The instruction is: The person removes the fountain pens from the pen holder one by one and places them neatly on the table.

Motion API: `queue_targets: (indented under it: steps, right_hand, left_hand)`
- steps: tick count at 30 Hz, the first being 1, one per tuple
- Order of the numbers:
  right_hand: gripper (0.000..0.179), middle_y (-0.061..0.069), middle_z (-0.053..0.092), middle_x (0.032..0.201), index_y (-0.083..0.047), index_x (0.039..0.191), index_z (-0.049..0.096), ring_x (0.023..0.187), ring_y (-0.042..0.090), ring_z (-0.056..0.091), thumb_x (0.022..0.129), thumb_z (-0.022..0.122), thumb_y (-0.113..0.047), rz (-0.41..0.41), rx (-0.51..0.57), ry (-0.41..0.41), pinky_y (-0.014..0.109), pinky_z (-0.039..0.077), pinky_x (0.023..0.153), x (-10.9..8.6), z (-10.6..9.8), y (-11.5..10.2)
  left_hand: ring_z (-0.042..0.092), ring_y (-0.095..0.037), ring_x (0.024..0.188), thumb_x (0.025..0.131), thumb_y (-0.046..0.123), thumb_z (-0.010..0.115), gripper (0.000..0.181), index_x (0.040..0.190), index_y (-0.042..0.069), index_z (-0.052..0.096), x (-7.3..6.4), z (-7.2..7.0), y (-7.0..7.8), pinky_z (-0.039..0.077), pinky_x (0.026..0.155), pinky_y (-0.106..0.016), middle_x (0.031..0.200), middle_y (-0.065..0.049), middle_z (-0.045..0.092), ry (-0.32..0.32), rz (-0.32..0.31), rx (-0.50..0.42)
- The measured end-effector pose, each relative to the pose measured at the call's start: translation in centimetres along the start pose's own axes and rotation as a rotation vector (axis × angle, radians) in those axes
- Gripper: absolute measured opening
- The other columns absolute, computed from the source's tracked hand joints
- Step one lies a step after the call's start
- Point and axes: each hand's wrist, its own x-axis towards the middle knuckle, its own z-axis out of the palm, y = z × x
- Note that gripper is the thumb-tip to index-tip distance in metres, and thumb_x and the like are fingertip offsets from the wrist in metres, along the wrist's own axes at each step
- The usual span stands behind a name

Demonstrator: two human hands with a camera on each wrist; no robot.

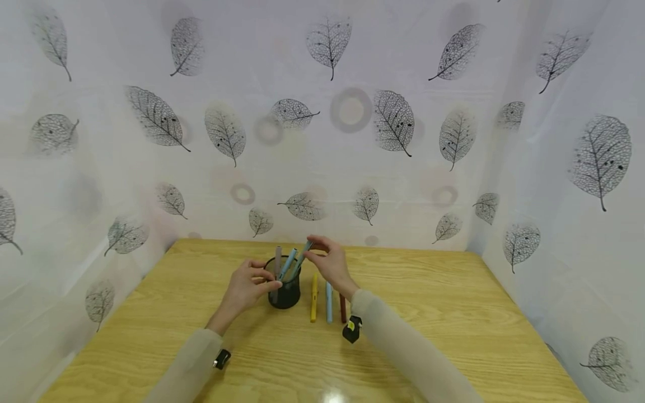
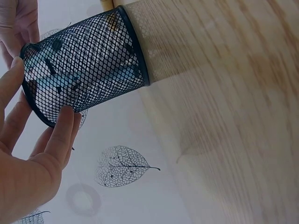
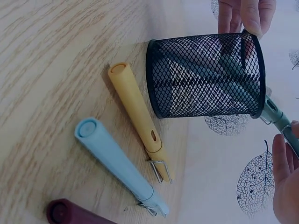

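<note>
A black mesh pen cup stands upright on the table. My left hand grips it near the rim, fingers and thumb spread round the mesh in the left wrist view. With thumb and fingertips, my right hand pinches the upper end of a dark green pen, which slants out of the cup with its lower part inside. A light blue pen and a greyish-pink pen also stick up from the cup.
Right of the cup, three capped pens lie side by side on the wooden table: a yellow one, a light blue one and a dark red one. A leaf-patterned curtain hangs behind the table's far edge.
</note>
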Motion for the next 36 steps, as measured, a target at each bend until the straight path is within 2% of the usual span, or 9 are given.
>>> queue_targets:
  steps: [6, 10, 15, 20, 28, 32, 36]
  right_hand:
    - [0.037, 0.026, 0.064, 0.122, 0.005, 0.124, 0.063, 0.11, 0.039, 0.064, 0.088, 0.069, 0.002, 0.031, 0.042, 0.043, 0.036, 0.06, 0.088, 0.3, -0.3, 0.1]
    - [0.038, 0.025, 0.065, 0.117, 0.002, 0.123, 0.064, 0.108, 0.038, 0.065, 0.086, 0.072, 0.001, 0.043, 0.059, 0.077, 0.039, 0.06, 0.086, 0.8, -0.4, 1.1]
    - [0.038, 0.017, 0.069, 0.112, -0.005, 0.121, 0.067, 0.105, 0.03, 0.067, 0.084, 0.076, -0.004, 0.063, 0.054, 0.126, 0.031, 0.06, 0.084, 1.5, -0.2, 3.0]
    - [0.039, 0.019, 0.068, 0.112, -0.004, 0.119, 0.067, 0.103, 0.03, 0.067, 0.082, 0.077, -0.003, 0.061, 0.093, 0.174, 0.029, 0.058, 0.084, 1.8, -0.4, 3.3]
    - [0.042, 0.027, 0.064, 0.12, 0.004, 0.125, 0.061, 0.11, 0.04, 0.063, 0.084, 0.072, 0.003, 0.108, 0.141, 0.141, 0.028, 0.058, 0.086, 1.1, -1.3, 0.1]
    - [0.041, 0.03, 0.063, 0.118, 0.006, 0.124, 0.062, 0.1, 0.029, 0.067, 0.084, 0.071, 0.006, 0.127, 0.23, 0.181, 0.025, 0.059, 0.081, 1.5, -1.5, 0.7]
    - [0.04, 0.023, 0.065, 0.114, 0.004, 0.123, 0.062, 0.09, 0.012, 0.066, 0.084, 0.069, 0.008, 0.163, 0.297, 0.223, 0.026, 0.061, 0.079, 2.0, -1.5, 2.3]
  left_hand:
    - [0.055, -0.039, 0.117, 0.081, 0.022, 0.082, 0.02, 0.085, 0.003, 0.075, -0.1, -0.1, 0.1, 0.056, 0.095, -0.047, 0.13, -0.019, 0.048, -0.002, -0.001, 0.008]
    - [0.054, -0.038, 0.119, 0.081, 0.021, 0.082, 0.02, 0.086, 0.003, 0.075, -0.1, 0.0, 0.0, 0.056, 0.095, -0.047, 0.13, -0.019, 0.048, -0.003, 0.001, 0.008]
    - [0.052, -0.037, 0.12, 0.082, 0.022, 0.081, 0.02, 0.085, 0.003, 0.075, -0.1, 0.0, 0.0, 0.056, 0.095, -0.046, 0.13, -0.019, 0.049, 0.0, 0.012, 0.018]
    - [0.053, -0.037, 0.119, 0.082, 0.021, 0.081, 0.019, 0.086, 0.003, 0.075, -0.2, 0.0, 0.0, 0.056, 0.095, -0.045, 0.129, -0.019, 0.049, 0.0, 0.013, 0.018]
    - [0.055, -0.037, 0.118, 0.081, 0.021, 0.081, 0.02, 0.086, 0.003, 0.075, -0.1, 0.0, 0.0, 0.056, 0.095, -0.045, 0.13, -0.02, 0.049, 0.0, 0.006, 0.02]
    - [0.056, -0.037, 0.117, 0.081, 0.021, 0.082, 0.019, 0.086, 0.004, 0.075, 0.0, 0.0, 0.0, 0.056, 0.095, -0.045, 0.129, -0.02, 0.048, -0.003, 0.005, 0.02]
    - [0.059, -0.037, 0.114, 0.081, 0.021, 0.082, 0.018, 0.085, 0.004, 0.076, 0.0, 0.0, 0.1, 0.057, 0.093, -0.044, 0.127, -0.018, 0.049, 0.003, 0.006, 0.034]
